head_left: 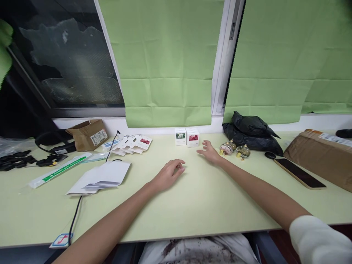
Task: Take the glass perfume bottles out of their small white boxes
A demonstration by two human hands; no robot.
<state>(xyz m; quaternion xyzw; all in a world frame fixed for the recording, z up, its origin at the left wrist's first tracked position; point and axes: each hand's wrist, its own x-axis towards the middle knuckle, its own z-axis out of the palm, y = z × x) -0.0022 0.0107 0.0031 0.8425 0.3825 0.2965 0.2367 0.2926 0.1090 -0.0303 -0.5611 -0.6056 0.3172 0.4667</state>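
- My left hand (169, 175) is over the middle of the table (203, 209), its grip loosely curled, thumb and forefinger parted, with nothing in it.
- My right hand (210, 153) is farther forward, its grip slack with the fingers spread, also holding nothing; I cannot tell whether it touches the tabletop.
- I see the two white boxes upright side by side near the back edge, just ahead of my right fingertips: the left box (180, 136) bears a green picture, the right box (193, 138) a reddish-pink one.
- Just beyond my right wrist I have the gold-trimmed glass bottles (243, 151), in front of a black plastic bag (249, 134).
- To my left I see fanned white cartons (134, 144) and, nearer, white sheets (100, 178).
- At far right, a phone (299, 173) lies beside a brown parcel (320, 157).
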